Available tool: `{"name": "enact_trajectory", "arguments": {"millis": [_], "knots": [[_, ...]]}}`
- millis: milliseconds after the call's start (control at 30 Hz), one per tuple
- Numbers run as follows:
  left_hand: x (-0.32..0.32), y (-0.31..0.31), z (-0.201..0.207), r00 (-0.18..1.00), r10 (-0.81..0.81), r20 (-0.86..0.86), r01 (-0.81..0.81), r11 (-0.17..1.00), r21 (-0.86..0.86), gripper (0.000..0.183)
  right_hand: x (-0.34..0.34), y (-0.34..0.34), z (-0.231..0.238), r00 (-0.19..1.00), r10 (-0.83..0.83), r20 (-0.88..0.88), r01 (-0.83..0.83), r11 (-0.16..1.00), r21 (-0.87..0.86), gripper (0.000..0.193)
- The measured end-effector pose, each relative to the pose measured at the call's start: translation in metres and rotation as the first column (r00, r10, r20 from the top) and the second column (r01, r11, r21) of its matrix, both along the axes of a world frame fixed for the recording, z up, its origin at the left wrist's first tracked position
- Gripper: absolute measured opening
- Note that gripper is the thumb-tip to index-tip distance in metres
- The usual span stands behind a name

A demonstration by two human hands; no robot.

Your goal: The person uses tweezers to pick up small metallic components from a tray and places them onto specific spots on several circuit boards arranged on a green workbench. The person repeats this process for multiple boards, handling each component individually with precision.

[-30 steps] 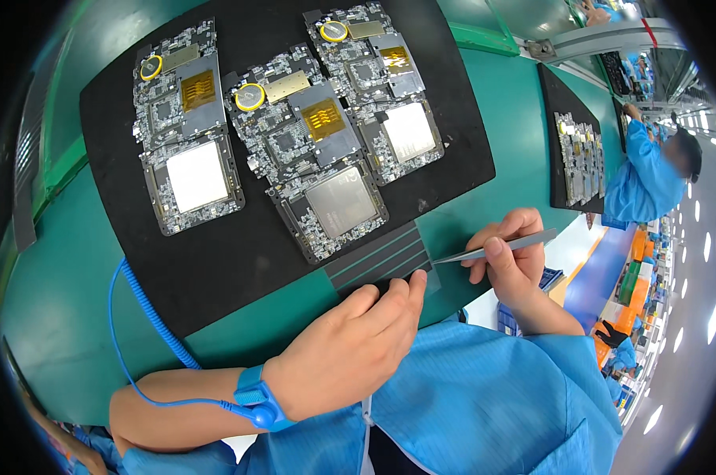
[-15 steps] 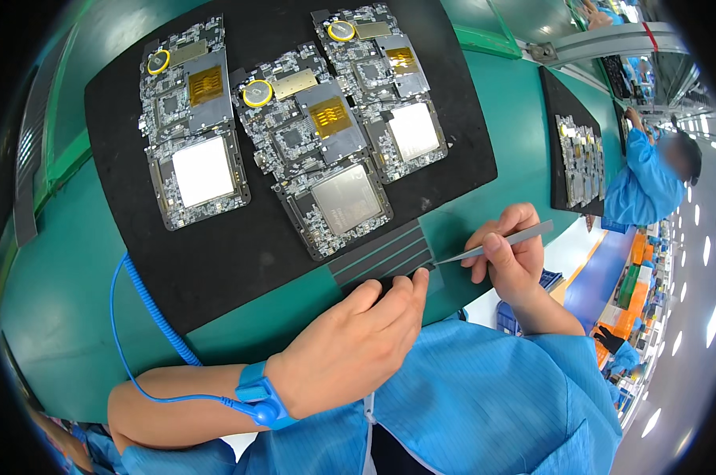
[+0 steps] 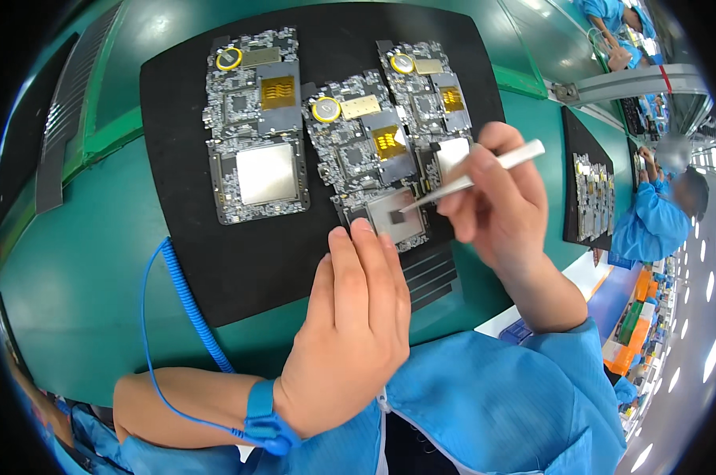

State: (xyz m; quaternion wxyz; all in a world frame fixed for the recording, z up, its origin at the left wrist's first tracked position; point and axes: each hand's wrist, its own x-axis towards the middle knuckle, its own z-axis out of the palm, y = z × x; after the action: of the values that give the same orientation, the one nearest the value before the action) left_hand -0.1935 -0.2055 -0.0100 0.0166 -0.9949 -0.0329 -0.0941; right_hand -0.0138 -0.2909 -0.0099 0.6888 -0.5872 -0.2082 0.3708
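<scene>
My right hand (image 3: pixel 504 198) grips a pair of pale tweezers (image 3: pixel 485 174), slanting down to the left. At their tip a small dark square piece (image 3: pixel 397 216) is over the silver shield (image 3: pixel 409 228) of the middle circuit board (image 3: pixel 350 162). Blur hides whether the piece touches the metal or is still pinched. My left hand (image 3: pixel 354 309) has its fingers stretched out, fingertips by the lower left edge of that board, holding nothing. Below the board, black strips (image 3: pixel 432 279) lie side by side, partly behind my left hand.
Two more circuit boards, left (image 3: pixel 255 127) and right (image 3: pixel 429 95), lie on the black mat (image 3: pixel 176 158) over a green bench. A blue coiled cord (image 3: pixel 188 297) runs to my left wrist strap (image 3: pixel 263 412). Co-workers sit to the right by another mat of boards (image 3: pixel 594 198).
Both hands have moved from the black strips up to the middle board. The tweezers' tip has gone from a strip's end to the silver shield, where a dark piece now shows.
</scene>
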Motion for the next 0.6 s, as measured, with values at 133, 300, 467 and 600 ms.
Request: {"name": "enact_trajectory", "arguments": {"millis": [133,300,467,600], "knots": [[0.0,-0.001,-0.011,0.998,-0.062,-0.032,0.064,0.997,0.052,0.043,-0.006,0.018,-0.013,0.999,0.04,0.035,-0.038,0.998,-0.045,0.017],[0.003,0.0,-0.02,0.994,-0.1,0.046,0.094,0.988,0.122,0.035,-0.006,0.016,-0.014,0.997,0.046,0.065,-0.044,0.999,-0.028,0.017],[0.004,0.001,-0.021,0.991,-0.119,0.054,0.11,0.984,0.143,0.029,-0.004,0.016,-0.015,0.994,0.042,0.098,-0.038,0.998,-0.044,0.016],[0.005,0.001,-0.02,0.992,-0.11,0.059,0.103,0.989,0.103,0.03,-0.006,0.018,-0.015,0.993,0.02,0.119,-0.015,0.999,-0.042,0.015]]}}
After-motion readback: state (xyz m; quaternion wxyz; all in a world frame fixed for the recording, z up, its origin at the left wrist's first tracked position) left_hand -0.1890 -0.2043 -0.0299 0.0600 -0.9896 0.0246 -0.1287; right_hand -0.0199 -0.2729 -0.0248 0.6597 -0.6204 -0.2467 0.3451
